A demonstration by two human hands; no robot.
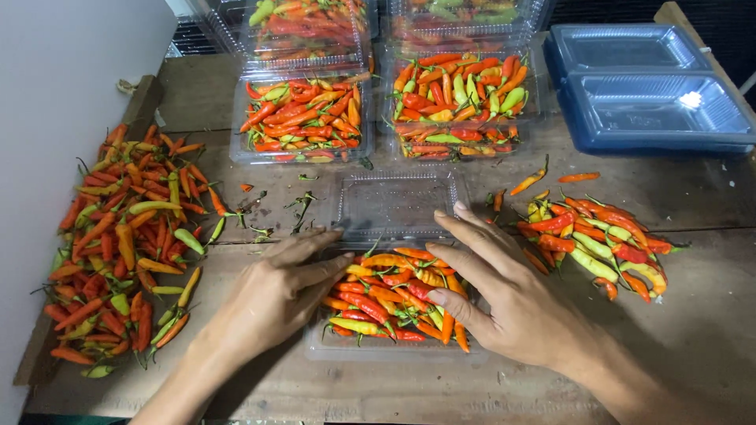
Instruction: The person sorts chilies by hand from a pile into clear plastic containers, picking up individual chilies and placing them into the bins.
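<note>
A clear plastic clamshell box [350, 349] lies open near the table's front edge, its base heaped with red, orange and green chillies [386, 299]. Its empty lid [394, 206] lies flat behind the base. My left hand [276, 295] rests flat on the left side of the heap, fingers apart. At the right side my right hand [504, 295] is spread over the chillies, its thumb pressed against them. Neither hand grips anything.
A big loose pile of chillies [126, 252] lies at the left, a smaller pile [594, 244] at the right. Several filled clear boxes [303, 118] stand at the back. Stacked blue trays [646, 86] sit back right. Stems litter the wooden table [709, 315].
</note>
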